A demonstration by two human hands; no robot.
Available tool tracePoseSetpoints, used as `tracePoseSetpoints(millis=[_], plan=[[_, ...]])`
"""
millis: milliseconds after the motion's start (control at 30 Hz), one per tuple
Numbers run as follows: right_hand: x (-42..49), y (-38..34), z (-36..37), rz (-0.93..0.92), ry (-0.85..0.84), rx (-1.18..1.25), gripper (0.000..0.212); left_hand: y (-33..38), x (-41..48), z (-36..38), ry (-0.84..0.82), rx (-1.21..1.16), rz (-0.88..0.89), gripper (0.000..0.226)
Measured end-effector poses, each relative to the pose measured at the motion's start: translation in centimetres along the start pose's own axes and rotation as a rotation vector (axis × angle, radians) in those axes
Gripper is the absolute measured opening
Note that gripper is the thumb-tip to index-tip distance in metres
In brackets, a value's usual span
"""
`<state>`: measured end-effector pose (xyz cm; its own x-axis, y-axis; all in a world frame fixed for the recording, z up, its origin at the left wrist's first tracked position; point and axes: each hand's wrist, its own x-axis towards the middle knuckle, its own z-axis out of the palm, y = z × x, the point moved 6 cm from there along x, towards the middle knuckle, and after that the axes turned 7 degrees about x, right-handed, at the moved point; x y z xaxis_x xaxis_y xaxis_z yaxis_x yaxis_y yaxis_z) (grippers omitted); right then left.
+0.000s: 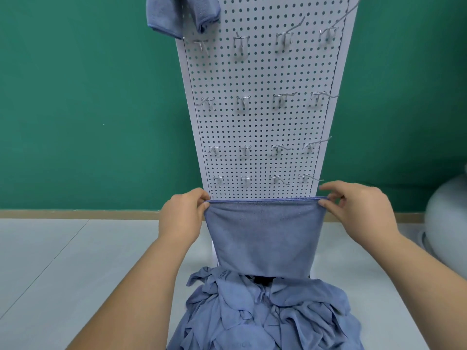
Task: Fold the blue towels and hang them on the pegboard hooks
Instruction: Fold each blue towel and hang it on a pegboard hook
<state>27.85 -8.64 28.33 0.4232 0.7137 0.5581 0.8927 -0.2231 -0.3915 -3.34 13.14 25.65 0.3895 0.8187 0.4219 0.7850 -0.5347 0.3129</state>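
Observation:
A blue towel (265, 238), folded double, hangs stretched flat in front of the white pegboard (262, 122). My left hand (183, 215) pinches its upper left corner and my right hand (353, 208) pinches its upper right corner. The towel's top edge is level with the pegboard's bottom edge. Below it lies a crumpled pile of blue towels (267, 314). One folded blue towel (177, 13) hangs from a hook at the pegboard's top left. Several rows of bare metal hooks (243, 101) stick out of the board.
The pegboard stands against a green wall (88, 109) on a pale tiled floor (63, 261). A rounded grey object (447, 218) sits at the right edge.

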Motion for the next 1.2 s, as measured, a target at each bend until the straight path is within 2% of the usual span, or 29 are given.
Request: tracePoseSetpoints(millis=[67, 167, 200, 333, 400, 467, 533, 667, 767, 900, 1067, 1200], plan=[[0.1, 0.1, 0.9, -0.035, -0.014, -0.077, 0.030, 0.5, 0.1, -0.2, 0.036, 0.070, 0.024, 0.013], [0.1, 0.3, 1.6, -0.008, -0.032, -0.018, 0.008, 0.3, 0.1, 0.1, 0.056, 0.066, -0.017, 0.011], [0.1, 0.5, 1.6, 0.050, -0.035, 0.092, 0.002, 0.0, 0.0, 0.3, 0.051, -0.024, -0.061, 0.010], [-0.3, 1.9, 2.4, 0.407, -0.072, 0.751, 0.010, -1.1, -0.1, 1.4, -0.022, -0.631, -0.308, 0.010], [-0.4, 1.7, 2.9, 0.517, -0.084, 1.055, 0.015, -1.0, -0.2, 1.8, -0.077, -0.926, -0.417, 0.015], [-0.4, 1.4, 3.0, 0.604, -0.077, 1.239, 0.019, -0.7, -0.1, 2.0, -0.108, -1.126, -0.482, 0.022], [-0.4, 1.3, 3.2, 0.675, -0.041, 1.308, 0.024, -0.6, -0.3, 2.3, -0.106, -1.198, -0.547, 0.023], [-1.0, 0.5, 3.7, 0.757, 0.115, 1.284, 0.024, -0.1, -1.3, 2.8, -0.030, -1.134, -0.667, 0.010], [-1.6, -1.1, 4.2, 0.733, 0.165, 1.207, 0.015, 2.1, -2.2, 2.9, -0.062, -1.070, -0.605, 0.005], [-2.2, -4.1, 5.4, 0.613, 0.080, 1.131, 0.001, 6.5, -3.3, 3.4, -0.186, -1.083, -0.474, 0.007], [-2.7, -6.7, 7.0, 0.453, -0.020, 0.990, 0.010, 9.6, -4.2, 3.8, -0.245, -1.065, -0.370, 0.008], [-3.1, -6.9, 7.4, 0.408, -0.019, 0.888, 0.010, 10.3, -4.6, 4.1, -0.262, -1.062, -0.333, 0.007]])
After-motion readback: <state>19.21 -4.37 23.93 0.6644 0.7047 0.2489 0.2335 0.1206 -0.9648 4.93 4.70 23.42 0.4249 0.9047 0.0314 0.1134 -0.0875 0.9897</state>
